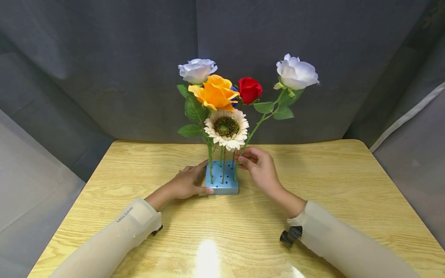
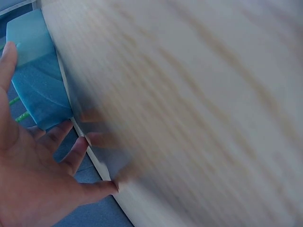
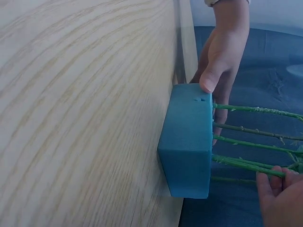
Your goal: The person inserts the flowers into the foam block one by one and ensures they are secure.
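A pale blue block with small holes in its top sits on the table, artificial flowers standing in it. My left hand holds the block's left side, thumb at the front corner and fingers reaching round the back. Between thumb and fingers, my right hand pinches the green stem of a white rose, low down near the block's right edge. This rose leans out to the right. In the right wrist view, the pinched stem meets the block's holed face.
Also in the block stand another white rose, an orange rose, a red rose and a cream sunflower. A blue bloom is mostly hidden behind. Grey curtains hang behind the wooden table.
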A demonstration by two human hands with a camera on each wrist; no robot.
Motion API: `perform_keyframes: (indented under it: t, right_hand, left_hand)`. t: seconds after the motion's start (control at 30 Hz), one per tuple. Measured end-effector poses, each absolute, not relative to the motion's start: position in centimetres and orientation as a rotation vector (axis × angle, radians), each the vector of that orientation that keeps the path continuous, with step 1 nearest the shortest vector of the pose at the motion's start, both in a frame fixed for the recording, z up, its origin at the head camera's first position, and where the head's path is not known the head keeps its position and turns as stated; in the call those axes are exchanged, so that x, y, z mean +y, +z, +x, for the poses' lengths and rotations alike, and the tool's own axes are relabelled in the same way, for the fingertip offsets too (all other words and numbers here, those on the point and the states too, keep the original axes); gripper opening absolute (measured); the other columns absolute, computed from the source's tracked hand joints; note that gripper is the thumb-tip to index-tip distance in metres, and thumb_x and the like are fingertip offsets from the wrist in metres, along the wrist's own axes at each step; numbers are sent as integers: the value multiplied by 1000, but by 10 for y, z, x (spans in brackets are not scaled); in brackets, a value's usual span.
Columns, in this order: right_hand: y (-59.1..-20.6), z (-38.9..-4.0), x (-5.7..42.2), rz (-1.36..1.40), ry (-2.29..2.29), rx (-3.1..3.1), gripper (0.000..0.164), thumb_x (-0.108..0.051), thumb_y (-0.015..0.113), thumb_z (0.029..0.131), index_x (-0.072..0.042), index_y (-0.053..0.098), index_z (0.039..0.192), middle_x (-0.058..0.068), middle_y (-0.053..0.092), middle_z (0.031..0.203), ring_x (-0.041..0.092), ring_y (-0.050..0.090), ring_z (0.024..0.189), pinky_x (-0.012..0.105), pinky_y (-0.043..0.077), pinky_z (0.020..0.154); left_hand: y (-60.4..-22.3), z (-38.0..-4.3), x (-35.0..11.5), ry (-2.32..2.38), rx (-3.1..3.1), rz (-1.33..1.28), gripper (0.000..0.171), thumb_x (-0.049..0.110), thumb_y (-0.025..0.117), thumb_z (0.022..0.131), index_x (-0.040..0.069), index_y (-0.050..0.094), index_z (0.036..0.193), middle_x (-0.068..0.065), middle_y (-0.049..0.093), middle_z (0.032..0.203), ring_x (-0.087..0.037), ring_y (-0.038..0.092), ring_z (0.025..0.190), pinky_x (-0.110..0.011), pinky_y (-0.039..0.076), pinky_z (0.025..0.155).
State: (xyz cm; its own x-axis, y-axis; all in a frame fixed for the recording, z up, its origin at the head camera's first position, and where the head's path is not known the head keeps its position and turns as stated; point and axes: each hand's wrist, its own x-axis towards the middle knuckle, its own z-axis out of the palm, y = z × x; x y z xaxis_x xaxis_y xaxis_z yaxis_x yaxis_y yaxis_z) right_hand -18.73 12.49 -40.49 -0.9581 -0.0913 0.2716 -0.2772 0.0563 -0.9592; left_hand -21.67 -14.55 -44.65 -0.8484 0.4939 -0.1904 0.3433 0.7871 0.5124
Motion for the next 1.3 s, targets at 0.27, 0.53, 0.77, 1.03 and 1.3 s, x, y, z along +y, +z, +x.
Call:
perform_keyframes:
  t: [0.27,0.53,0.77,1.03,1.3]
  right_hand:
    - [-411,-189,121,411,1945,-2212,13,11,63,97,13,68,108,28,71,103,48,69,99,41,61,84]
    - [-422,-189,120,408,1825,-2313,11,6,66,97,6,72,106,20,75,102,34,73,95,38,62,81]
    - [-429,-189,123,473,1771,-2334,10,3,65,98,2,74,105,16,76,101,30,73,96,37,62,81]
    - [-449,-189,126,532,1761,-2393,11,-5,64,101,-3,75,103,12,76,105,28,73,98,41,61,84]
    - [-455,-193,128,597,1681,-2383,11,-7,64,101,-6,75,102,9,77,100,25,74,96,33,61,82]
  left_hand:
    - [-449,-218,-145,672,2673,641,111,72,69,85,34,5,167,-5,25,170,-40,22,154,-76,9,117]
    - [-449,-218,-143,678,2669,651,111,71,69,86,31,5,168,-6,25,170,-41,23,153,-75,11,117]
    - [-451,-221,-144,680,2678,658,111,71,69,86,27,8,168,-8,26,169,-42,23,153,-75,12,117]
    - [-451,-221,-143,681,2675,647,111,71,69,86,32,5,168,-8,26,169,-41,23,153,-75,12,117]
    - [-450,-222,-143,677,2684,652,111,72,68,86,33,5,167,-8,26,169,-41,23,153,-76,11,117]
